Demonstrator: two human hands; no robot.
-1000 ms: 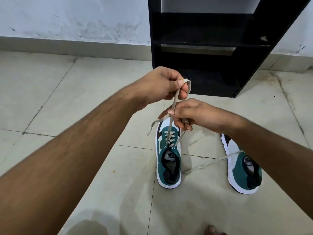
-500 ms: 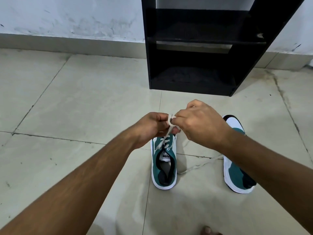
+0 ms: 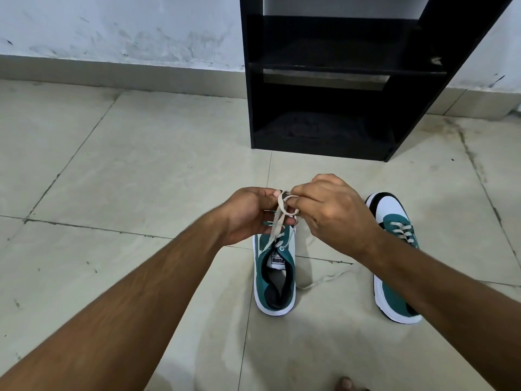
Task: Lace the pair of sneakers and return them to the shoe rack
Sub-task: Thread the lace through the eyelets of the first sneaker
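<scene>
Both hands pinch the lace (image 3: 277, 221) above the left sneaker (image 3: 275, 273) on the floor (image 3: 141, 165): left hand (image 3: 248, 211) closed on one strand, right hand (image 3: 334, 211) closed on a loop. Right sneaker (image 3: 396, 263) stands nearby w/ a loose lace end trailing; rack (image 3: 332, 80) beyond, shelves bare. Risk: flat woven lace may slip from the pinch, collapsing the loop, or the trailing end may snag. Teal uppers, white rubber soles, glossy tile.

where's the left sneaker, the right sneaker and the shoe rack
left sneaker (image 3: 282, 301): head view, on the dark insole near the heel
right sneaker (image 3: 390, 207): head view, on the white toe panel
shoe rack (image 3: 324, 149): head view, on the front edge of the bottom board
</scene>
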